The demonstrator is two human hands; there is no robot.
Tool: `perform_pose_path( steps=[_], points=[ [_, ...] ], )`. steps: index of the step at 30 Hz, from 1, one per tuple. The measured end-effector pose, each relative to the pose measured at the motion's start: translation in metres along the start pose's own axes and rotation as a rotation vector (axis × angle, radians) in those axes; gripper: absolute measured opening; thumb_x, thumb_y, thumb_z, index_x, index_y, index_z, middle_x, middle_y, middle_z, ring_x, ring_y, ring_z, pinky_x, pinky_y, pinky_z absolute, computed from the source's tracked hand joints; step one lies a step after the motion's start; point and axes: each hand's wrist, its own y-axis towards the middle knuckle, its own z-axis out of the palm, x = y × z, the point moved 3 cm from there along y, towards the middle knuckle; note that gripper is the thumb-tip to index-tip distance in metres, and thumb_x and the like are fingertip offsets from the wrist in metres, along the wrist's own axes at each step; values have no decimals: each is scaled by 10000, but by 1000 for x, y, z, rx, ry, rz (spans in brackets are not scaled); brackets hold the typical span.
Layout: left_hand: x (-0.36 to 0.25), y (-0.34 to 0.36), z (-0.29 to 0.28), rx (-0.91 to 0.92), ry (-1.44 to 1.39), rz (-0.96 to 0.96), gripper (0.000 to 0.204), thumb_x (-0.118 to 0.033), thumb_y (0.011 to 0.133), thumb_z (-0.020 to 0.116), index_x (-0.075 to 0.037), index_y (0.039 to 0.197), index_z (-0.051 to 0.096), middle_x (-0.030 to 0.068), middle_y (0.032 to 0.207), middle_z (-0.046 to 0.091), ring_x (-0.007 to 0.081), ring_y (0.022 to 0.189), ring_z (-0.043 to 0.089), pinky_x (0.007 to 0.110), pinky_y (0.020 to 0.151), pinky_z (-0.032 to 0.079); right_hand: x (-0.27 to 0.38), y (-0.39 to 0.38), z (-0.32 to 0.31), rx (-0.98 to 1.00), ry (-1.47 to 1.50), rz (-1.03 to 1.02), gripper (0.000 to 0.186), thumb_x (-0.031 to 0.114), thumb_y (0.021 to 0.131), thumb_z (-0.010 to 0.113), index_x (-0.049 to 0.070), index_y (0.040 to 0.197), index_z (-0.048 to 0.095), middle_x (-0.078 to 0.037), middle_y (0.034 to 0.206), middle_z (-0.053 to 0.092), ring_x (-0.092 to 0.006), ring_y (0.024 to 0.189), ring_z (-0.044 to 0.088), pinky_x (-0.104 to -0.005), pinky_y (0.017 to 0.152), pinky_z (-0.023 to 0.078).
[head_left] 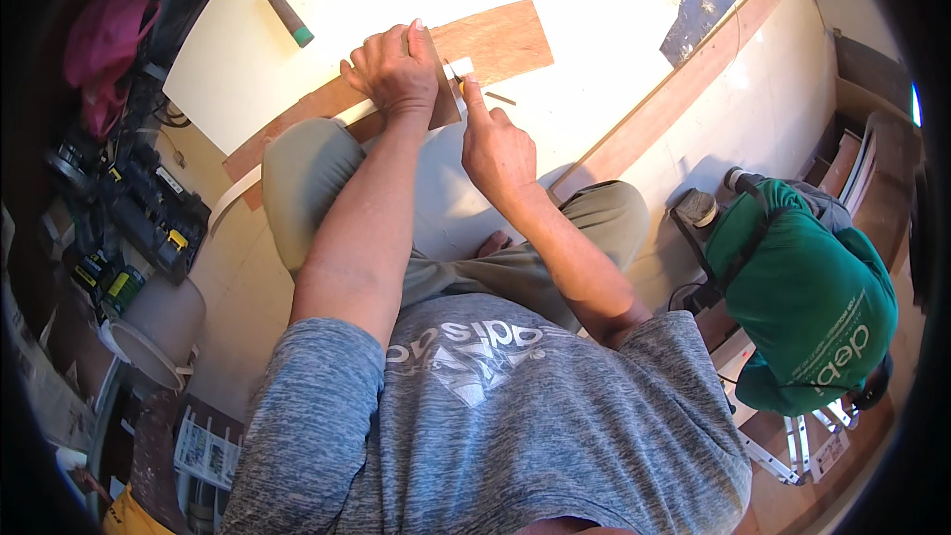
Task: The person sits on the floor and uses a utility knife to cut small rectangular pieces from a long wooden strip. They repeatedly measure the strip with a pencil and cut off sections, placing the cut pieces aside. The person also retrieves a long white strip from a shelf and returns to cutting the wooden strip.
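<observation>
While gripping flat brown wooden board (445,101) in left hand (398,71), small yellow cutter (463,86) in right hand (500,147), looks mid-trim, with flat white tab (463,66) maybe left.

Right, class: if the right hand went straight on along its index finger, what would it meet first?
Probably the small white piece just ahead of the right hand, with the flat brown board beyond; this single view leaves depth unclear.

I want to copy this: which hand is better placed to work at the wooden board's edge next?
Probably the right hand: it holds the yellow tool, apparently a cutter, beside the wooden board. The left hand is against that board, seemingly steadying it.
</observation>
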Motion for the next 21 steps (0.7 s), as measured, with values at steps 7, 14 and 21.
perform_pose_path(
  steps=[7,14,21],
  points=[
    [-3,2,-2,2,40,6,257,-462,969,730,-218,949,808,-45,974,714,215,1035,580,488,1096,307,-1,3,13,50,-25,-7,701,90,965,574,119,1639,383,-214,820,654,-398,619,688,-522,588,584],
    [-3,2,-1,70,112,-20,295,-472,986,702,-197,980,808,-21,1003,724,227,1057,591,489,1109,306,-6,-6,21,71,-23,-13,761,89,943,601,135,1657,341,-222,840,655,-414,635,693,-523,598,589],
    [-3,2,-5,50,52,-5,276,-457,976,720,-195,978,809,-19,1000,730,228,1059,598,468,1095,327,-11,-43,3,63,23,24,721,110,950,609,134,1632,377,-223,830,667,-425,636,693,-530,594,585]
  ],
)
